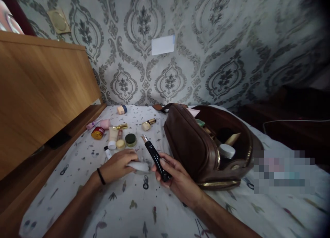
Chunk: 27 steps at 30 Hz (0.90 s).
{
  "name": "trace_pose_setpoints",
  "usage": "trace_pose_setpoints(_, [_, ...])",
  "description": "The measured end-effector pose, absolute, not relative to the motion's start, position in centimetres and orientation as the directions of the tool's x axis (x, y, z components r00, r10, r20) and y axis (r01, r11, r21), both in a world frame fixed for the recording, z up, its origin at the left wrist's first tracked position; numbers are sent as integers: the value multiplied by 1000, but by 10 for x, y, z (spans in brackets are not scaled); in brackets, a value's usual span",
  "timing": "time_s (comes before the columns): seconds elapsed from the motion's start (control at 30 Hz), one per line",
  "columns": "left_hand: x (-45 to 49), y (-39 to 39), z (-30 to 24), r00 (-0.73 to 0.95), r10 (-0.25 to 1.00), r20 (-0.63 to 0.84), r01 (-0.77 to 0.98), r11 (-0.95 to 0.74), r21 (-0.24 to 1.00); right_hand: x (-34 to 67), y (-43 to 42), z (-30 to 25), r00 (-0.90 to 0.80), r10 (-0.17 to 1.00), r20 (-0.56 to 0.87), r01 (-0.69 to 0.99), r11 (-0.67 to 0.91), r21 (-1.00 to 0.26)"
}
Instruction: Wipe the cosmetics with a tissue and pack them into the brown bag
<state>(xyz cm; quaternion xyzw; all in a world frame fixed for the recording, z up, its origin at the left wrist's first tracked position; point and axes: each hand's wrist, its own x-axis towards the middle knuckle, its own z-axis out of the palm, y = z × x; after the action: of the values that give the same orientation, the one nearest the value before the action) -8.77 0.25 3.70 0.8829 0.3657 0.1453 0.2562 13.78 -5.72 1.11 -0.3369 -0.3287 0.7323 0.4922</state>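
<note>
My right hand [175, 179] is closed around a slim, glossy black cosmetic bottle [154, 155], tilted, with a shiny metallic tip pointing away from me. In my left hand [121, 166] is a whitish tube [139, 167], its far end partly covered by my fingers. A small white tube with a black cap [107, 152] lies just beyond that hand. Close by stand a dark-lidded jar [130, 139], a small cream-yellow jar [120, 144] and a beige tube with a white cap [112, 136]. To the right of my right hand sits an open brown leather bag [185, 138].
Inside the bag is a white-lidded container [227, 150] among other items. Farther back lie a red and gold jar [98, 133], a pink bottle [105, 124], a gold tube [120, 126] and a blue-capped jar [121, 109]. A wooden cabinet [46, 93] borders the left; a patterned wall [144, 73] rises behind.
</note>
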Motion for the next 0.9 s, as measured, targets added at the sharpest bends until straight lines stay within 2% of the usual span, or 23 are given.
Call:
trace_pose_setpoints(0.07, [-85, 2, 37, 624, 772, 121, 557, -548, 624, 138, -56, 9, -294, 945, -145, -490, -279, -826])
trace_pose_setpoints(0.13, [-80, 2, 37, 506, 846, 171, 491, -445, 749, 138, -56, 6, -296, 951, -85, -459, -220, -861])
trace_pose_setpoints(0.23, [-71, 0, 33, 270, 953, 140, 242, -208, 948, 137, -58, 4, -306, 952, 7, -321, -96, -942])
trace_pose_setpoints(0.33, [-63, -3, 26, 164, 984, 65, 32, -71, 997, 135, -63, 2, -310, 945, 106, -50, 95, -994])
trace_pose_setpoints(0.43, [-61, -5, 22, 234, 964, 129, 128, -162, 978, 135, -69, 3, -327, 926, 188, 158, 250, -955])
trace_pose_setpoints(0.5, [-63, -6, 23, 298, 923, 244, 265, -325, 908, 135, -70, 3, -364, 923, 126, 123, 182, -975])
trace_pose_setpoints(0.6, [-65, -6, 25, 324, 861, 392, 405, -501, 765, 135, -68, 4, -456, 887, -80, -134, -156, -979])
trace_pose_setpoints(0.67, [-66, -6, 27, 296, 856, 424, 448, -517, 729, 134, -66, 5, -498, 850, -172, -305, -357, -883])
trace_pose_setpoints(0.73, [-66, -8, 28, 243, 863, 443, 461, -504, 730, 132, -64, 8, -518, 829, -212, -412, -459, -787])
trace_pose_setpoints(0.83, [-64, -10, 28, 161, 867, 471, 450, -489, 747, 131, -64, 12, -559, 790, -251, -467, -550, -693])
trace_pose_setpoints(0.9, [-63, -11, 29, 107, 875, 472, 425, -470, 774, 131, -65, 14, -566, 776, -277, -462, -577, -674])
